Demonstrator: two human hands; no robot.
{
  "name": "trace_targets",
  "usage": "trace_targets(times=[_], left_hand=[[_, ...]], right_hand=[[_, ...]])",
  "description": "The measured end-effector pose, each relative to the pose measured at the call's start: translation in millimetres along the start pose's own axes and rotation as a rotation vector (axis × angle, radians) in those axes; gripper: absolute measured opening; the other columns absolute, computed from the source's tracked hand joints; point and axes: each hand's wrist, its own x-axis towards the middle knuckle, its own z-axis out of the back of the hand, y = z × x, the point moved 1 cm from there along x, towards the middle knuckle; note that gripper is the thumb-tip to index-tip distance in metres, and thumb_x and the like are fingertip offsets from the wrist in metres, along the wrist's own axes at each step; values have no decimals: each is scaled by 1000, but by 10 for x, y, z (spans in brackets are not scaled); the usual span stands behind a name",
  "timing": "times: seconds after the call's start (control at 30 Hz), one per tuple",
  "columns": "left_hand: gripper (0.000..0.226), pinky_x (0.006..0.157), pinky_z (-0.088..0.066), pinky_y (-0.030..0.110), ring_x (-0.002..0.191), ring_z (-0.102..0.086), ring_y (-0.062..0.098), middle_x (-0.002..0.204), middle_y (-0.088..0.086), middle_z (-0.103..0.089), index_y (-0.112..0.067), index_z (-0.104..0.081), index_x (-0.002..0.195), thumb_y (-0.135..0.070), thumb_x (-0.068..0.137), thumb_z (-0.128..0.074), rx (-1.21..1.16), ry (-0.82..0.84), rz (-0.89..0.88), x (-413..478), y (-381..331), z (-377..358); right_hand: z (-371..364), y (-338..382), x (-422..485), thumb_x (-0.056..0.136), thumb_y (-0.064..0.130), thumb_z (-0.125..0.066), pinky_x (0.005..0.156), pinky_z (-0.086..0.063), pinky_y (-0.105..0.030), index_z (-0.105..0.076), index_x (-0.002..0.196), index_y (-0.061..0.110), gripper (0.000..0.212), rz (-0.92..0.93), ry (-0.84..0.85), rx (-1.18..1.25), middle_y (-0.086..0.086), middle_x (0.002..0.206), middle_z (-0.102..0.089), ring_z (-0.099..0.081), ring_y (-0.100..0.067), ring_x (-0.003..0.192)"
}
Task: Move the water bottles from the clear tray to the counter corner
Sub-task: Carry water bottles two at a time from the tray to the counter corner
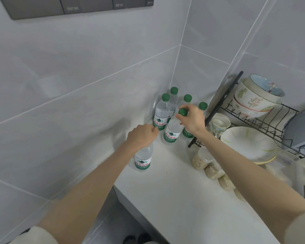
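Observation:
Several clear water bottles with green caps and green labels stand in the counter corner [165,110] against the tiled walls. My right hand [192,120] grips the neck of one bottle [173,131] at the front of the group, fingers just under its green cap. My left hand [141,136] is closed over the top of another bottle [143,160], which stands upright on the white counter [174,191], a little nearer to me and to the left of the group. Its cap is hidden under my hand. The clear tray is not in view.
A black wire dish rack [253,120] with stacked bowls [255,97], a white plate [248,143] and a glass [217,127] stands to the right. Clear bags of grain [213,170] lie along the counter in front of the rack. The counter's left edge drops off near the wall.

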Motion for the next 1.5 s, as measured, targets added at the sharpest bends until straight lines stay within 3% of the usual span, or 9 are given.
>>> trace_targets(times=[0.47,0.67,0.87,0.97,1.03,1.17,1.27,1.37,1.5], left_hand=[[48,94,-47,40,103,-60,26,105,-1,-70,-30,-64,102,-46,79,-26,4,36,19,76,57,-33],[38,89,-47,36,103,-60,26,107,-2,-69,-30,-64,104,-46,87,-34,18,-10,1,78,79,-58],[43,78,-44,33,84,-56,20,86,0,-63,-11,-63,98,-49,85,-47,-444,13,-44,-39,61,57],[29,93,-45,32,102,-61,14,101,-6,-70,-27,-67,89,-48,79,-51,-610,-84,-35,-71,224,149],[14,93,-46,31,104,-62,16,101,-5,-69,-27,-66,90,-33,88,-53,-644,-137,-22,-106,391,184],[19,84,-39,23,106,-60,17,110,1,-67,-18,-66,106,-24,95,-50,-450,-144,59,-222,798,103],[24,90,-40,23,114,-58,17,119,-1,-65,-18,-63,115,-22,97,-47,-290,-58,62,-349,1023,-78],[34,100,-39,26,122,-54,17,132,-3,-59,-20,-57,127,-18,97,-42,-170,16,54,-469,1146,-227],[43,104,-37,29,127,-47,15,144,-6,-46,-25,-44,140,-21,98,-37,-17,161,70,-571,1220,-340]], right_hand=[[-252,-142,408,82,19,-72,77,-55,-46,-60,108,11,30,17,-75,-15,-11,107,-57,-66,-36,83],[-310,-174,432,81,0,-63,85,-54,-43,-60,119,10,39,37,-45,0,-17,99,-67,-66,-34,85],[-109,-73,216,87,4,-58,80,-46,-24,-56,128,11,41,103,-78,35,-12,130,-51,-60,-18,78],[-23,30,10,89,7,-59,82,-55,-35,-58,123,13,35,131,-44,145,-6,128,-53,-64,-21,83],[2,128,-151,90,10,-58,76,-59,-37,-60,118,14,29,122,77,201,2,124,-59,-66,-21,87],[-115,344,-485,90,22,-63,76,-53,-25,-62,116,24,27,205,384,185,12,116,-61,-63,-15,91],[-308,450,-658,86,34,-66,82,-49,-22,-56,126,30,41,319,502,51,14,117,-56,-57,-8,99],[-475,469,-726,84,38,-68,81,-50,-27,-55,126,27,45,434,470,-126,8,114,-60,-55,-11,96],[-475,494,-729,81,33,-72,76,-50,-33,-61,116,22,38,435,387,-180,5,89,-65,-57,-15,76]])
